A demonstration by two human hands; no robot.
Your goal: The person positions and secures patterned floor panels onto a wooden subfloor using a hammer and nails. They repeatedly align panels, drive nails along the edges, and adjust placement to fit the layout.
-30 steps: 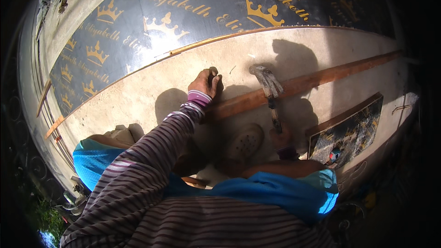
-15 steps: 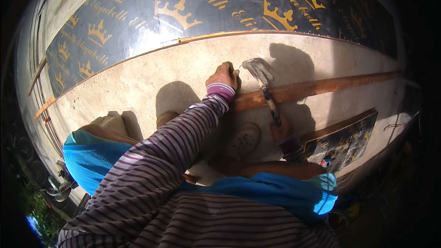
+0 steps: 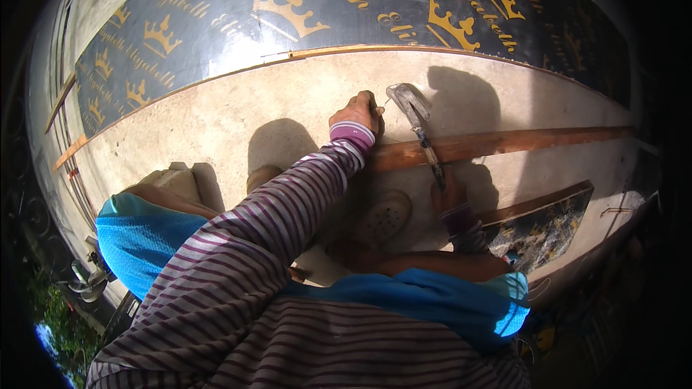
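My left hand [image 3: 358, 112] is closed at the near end of a long reddish-brown wooden plank [image 3: 497, 143], pinching a thin nail [image 3: 387, 102] between thumb and fingers. Just to the right of those fingertips is the metal head of a claw hammer [image 3: 408, 101], close to the nail; contact between them cannot be made out. My right hand [image 3: 450, 193], in shadow, grips the hammer's dark, worn handle. The plank runs off to the right across the pale concrete floor [image 3: 209, 112].
A large black panel with gold crown prints [image 3: 216, 21] lies beyond my hands, its wooden edge facing me. At the right is a smaller dirty dark board [image 3: 544, 227] with a wood edge. My shoe [image 3: 386, 217] is between my arms. Thin rods [image 3: 70, 166] lie at the far left.
My right hand and the hammer have shifted slightly up and to the right. My left hand keeps its pinch on the nail. The whole view has turned a little.
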